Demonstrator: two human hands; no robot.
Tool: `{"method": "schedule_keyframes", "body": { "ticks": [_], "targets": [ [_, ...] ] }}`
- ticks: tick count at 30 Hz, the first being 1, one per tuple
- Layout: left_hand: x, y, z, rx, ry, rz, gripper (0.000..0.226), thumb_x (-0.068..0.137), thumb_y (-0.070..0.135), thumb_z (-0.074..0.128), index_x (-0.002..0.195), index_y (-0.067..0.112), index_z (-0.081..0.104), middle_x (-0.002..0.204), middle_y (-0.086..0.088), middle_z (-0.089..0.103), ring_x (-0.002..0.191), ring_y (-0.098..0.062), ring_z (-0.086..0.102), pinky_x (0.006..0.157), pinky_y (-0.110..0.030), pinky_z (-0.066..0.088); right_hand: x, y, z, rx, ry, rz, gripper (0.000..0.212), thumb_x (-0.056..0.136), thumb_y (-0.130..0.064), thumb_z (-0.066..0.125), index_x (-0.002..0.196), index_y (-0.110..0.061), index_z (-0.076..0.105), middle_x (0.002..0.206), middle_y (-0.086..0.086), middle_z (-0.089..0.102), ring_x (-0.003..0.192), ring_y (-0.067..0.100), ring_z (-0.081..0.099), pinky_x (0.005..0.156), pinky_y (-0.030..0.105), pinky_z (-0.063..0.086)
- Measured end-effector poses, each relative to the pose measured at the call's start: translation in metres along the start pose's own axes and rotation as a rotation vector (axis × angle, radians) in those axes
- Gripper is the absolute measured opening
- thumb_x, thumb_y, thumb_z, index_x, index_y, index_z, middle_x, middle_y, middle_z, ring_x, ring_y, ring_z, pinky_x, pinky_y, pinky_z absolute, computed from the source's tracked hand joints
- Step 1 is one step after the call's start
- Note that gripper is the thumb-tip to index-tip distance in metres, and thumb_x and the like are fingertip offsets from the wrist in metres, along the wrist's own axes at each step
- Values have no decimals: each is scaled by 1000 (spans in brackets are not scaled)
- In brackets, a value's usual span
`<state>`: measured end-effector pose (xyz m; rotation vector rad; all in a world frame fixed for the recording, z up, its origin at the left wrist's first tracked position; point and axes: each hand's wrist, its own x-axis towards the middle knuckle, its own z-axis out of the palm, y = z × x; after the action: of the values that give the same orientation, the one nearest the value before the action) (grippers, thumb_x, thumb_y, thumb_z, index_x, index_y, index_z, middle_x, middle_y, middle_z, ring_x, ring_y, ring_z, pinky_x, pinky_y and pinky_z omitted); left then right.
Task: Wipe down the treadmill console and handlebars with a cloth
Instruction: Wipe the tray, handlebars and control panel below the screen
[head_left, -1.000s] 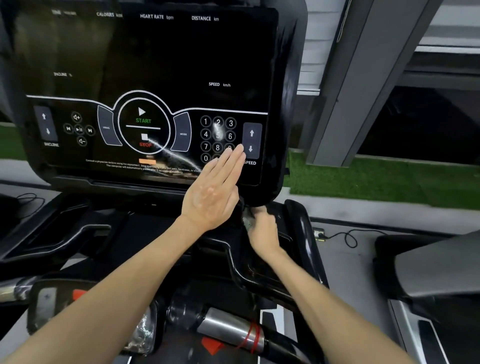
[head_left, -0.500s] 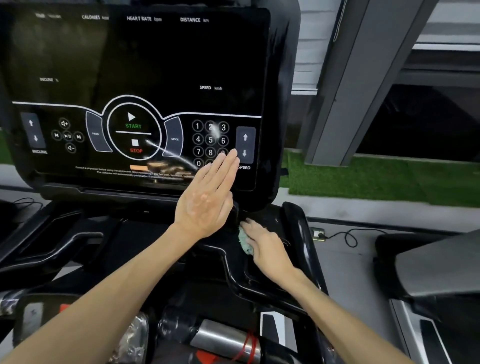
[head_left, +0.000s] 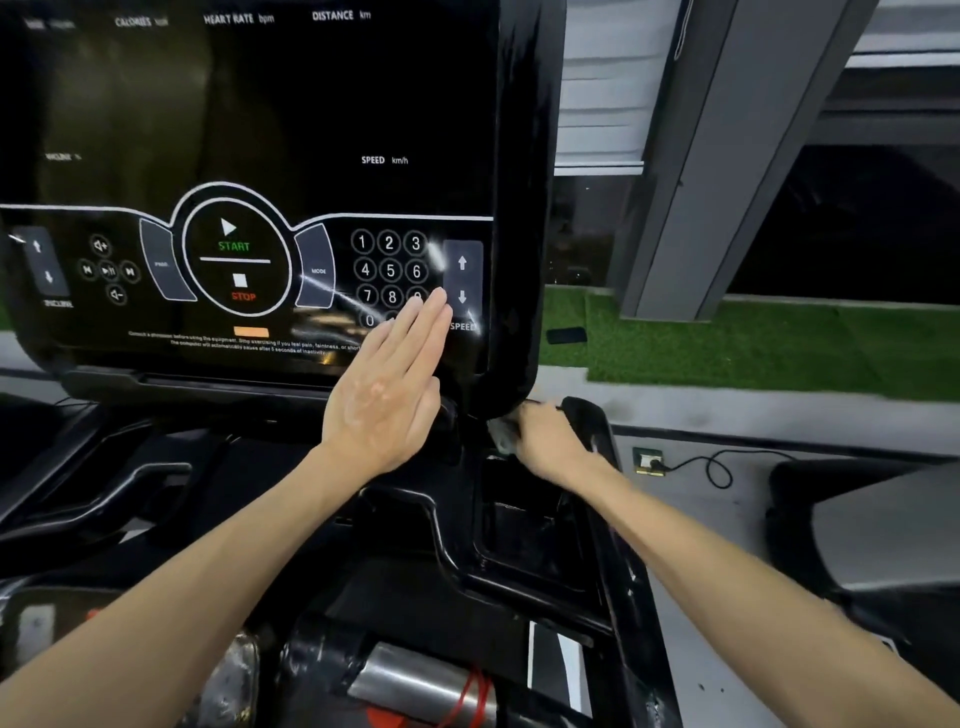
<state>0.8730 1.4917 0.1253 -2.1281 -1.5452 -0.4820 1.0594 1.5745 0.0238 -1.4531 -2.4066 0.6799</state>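
Artificial turf is seen behind the treadmill console, braced by the flat, straight-fingered left hand; the cloth, bunched in the right hand, has been carried up under its corner; edge-wiping is judged ongoing.

The grey floor ran off to the right of the treadmill, which stood on it. A small socket box lay on the floor just beside the treadmill's right rail, and a black cable looped from it across the concrete. Farther back, a strip of green turf covered the ground. A small dark, flat object, too blurred to name, lay at its near edge. A grey pillar rose from the turf. At the right edge, a grey-and-black machine stood on the floor.
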Motion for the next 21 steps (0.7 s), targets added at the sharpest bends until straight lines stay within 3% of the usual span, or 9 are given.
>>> {"method": "schedule_keyframes", "body": {
  "ticks": [2,4,8,13,17,21],
  "targets": [
    [1,0,0,-3,8,-2,61,91,12,37,149,-3,27,159,-14,18,148,-27,19,122,-38,17,-28,8,5,-23,-13,-139,35,92,-12,54,127,-18,58,133,9,58,115,35,58,90,43,50],
    [1,0,1,-2,22,2,61,90,11,38,148,-4,28,158,-15,20,148,-27,20,122,-36,16,-37,17,12,-18,-32,-178,43,94,-12,53,135,-24,52,143,4,50,123,30,53,95,44,48],
    [2,1,2,-10,26,-2,61,90,12,38,148,-3,29,158,-14,20,149,-25,17,122,-34,14,-3,20,2,-57,-17,-60,44,91,-14,53,134,-24,54,127,7,63,111,33,61,87,33,48],
    [1,-1,1,8,22,7,61,91,12,39,149,-2,26,158,-13,18,149,-24,17,122,-35,16,32,32,-16,-191,-49,98,43,92,1,46,129,-17,58,116,18,65,108,37,61,91,41,47],
    [0,-1,2,16,18,3,62,91,14,38,149,-1,24,159,-13,18,148,-25,20,121,-38,20,9,29,-15,-145,-14,47,24,92,-15,52,112,-16,65,105,12,71,98,36,64,79,37,49],
    [0,-1,3,-3,17,3,63,91,13,39,150,0,21,159,-13,17,149,-25,19,120,-40,24,-46,35,-14,-170,-66,-109,46,89,-11,53,131,-27,56,126,1,64,106,30,63,84,39,52]
  ]
}}
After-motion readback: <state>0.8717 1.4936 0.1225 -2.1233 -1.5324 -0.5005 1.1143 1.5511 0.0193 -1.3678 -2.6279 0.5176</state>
